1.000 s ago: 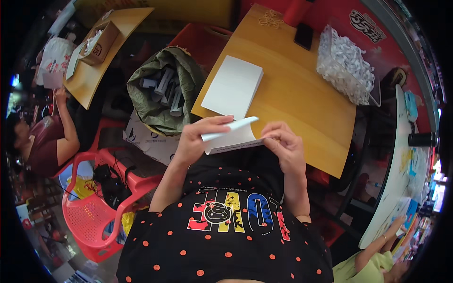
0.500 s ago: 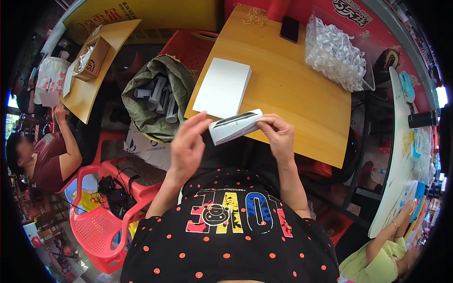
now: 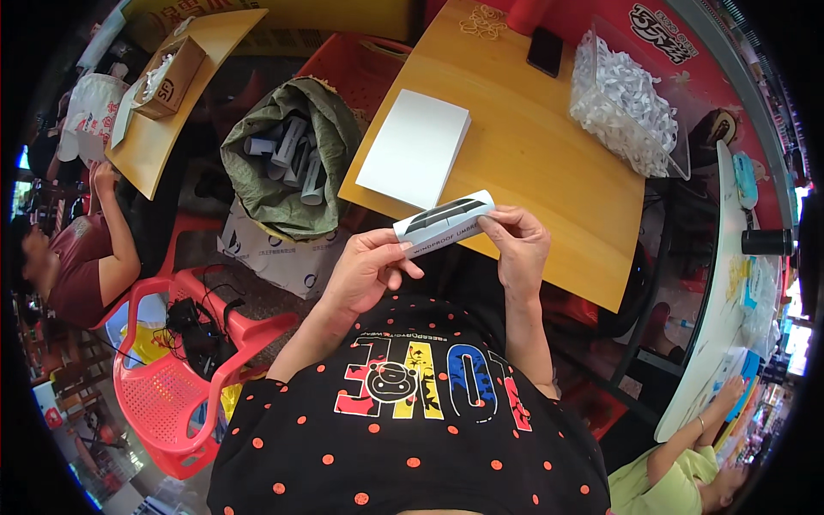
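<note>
Between both hands, just off the table's near edge, is a white printed paper sleeve (image 3: 445,225), curved like a tube, with a dark picture on it. My right hand (image 3: 520,245) pinches its right end between thumb and fingers. At its left end, my left hand (image 3: 369,268) closes thumb and fingers on the edge. Behind the sleeve, a stack of white paper (image 3: 415,146) lies on the wooden table (image 3: 515,163). Left of the table, several rolled paper tubes (image 3: 293,146) stand in an open green sack (image 3: 249,202).
A transparent bin (image 3: 678,154) full of white strips (image 3: 622,107) stands at the table's right, near a dark phone (image 3: 545,51) and rubber bands (image 3: 482,21). A pink chair (image 3: 163,399) is at left. Two other people sit to the left and right.
My left hand, which was apart from the sleeve with fingers spread, has come to its left end and taken hold. The sleeve has turned so more of its printed side shows.
</note>
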Demonstrator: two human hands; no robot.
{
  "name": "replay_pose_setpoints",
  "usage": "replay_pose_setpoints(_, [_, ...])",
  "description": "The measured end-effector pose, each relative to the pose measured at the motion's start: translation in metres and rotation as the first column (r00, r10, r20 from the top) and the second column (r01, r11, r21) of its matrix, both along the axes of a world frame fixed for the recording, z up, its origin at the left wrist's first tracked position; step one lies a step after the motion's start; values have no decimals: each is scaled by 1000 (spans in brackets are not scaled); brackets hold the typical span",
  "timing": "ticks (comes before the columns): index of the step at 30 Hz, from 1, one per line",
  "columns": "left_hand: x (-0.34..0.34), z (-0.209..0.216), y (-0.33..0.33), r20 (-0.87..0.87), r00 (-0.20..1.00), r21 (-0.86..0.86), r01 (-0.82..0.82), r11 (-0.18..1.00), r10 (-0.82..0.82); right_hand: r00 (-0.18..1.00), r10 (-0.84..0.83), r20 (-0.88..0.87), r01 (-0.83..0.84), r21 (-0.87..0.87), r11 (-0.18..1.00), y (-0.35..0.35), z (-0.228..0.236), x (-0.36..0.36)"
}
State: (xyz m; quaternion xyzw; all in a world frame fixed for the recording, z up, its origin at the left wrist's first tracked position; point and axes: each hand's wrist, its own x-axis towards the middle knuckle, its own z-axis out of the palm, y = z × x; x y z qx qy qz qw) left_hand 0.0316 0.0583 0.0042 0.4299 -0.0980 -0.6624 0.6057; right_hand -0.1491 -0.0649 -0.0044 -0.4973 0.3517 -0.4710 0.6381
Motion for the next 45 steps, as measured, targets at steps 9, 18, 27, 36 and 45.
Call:
replay_pose_setpoints(9, [-8,-3,-4,345,931,-54,-110,992,122,998,47,38,-49,43,998,-6,-9,5])
replay_pose_setpoints(18, [-4,-10,-7,431,884,-95,-158,983,184,973,166,164,-214,346,914,-17,-16,7])
replay_pose_setpoints(27, [1,-24,-9,290,944,-95,-136,986,158,958,203,201,-263,345,901,-17,-29,8])
replay_pose_setpoints(36, [-6,-33,-13,-42,994,-66,-104,992,102,964,188,189,-241,319,917,-19,-40,7])
replay_pose_setpoints(45, [-10,-37,-8,-36,992,-77,-127,989,124,966,187,178,-238,334,912,-19,-47,6])
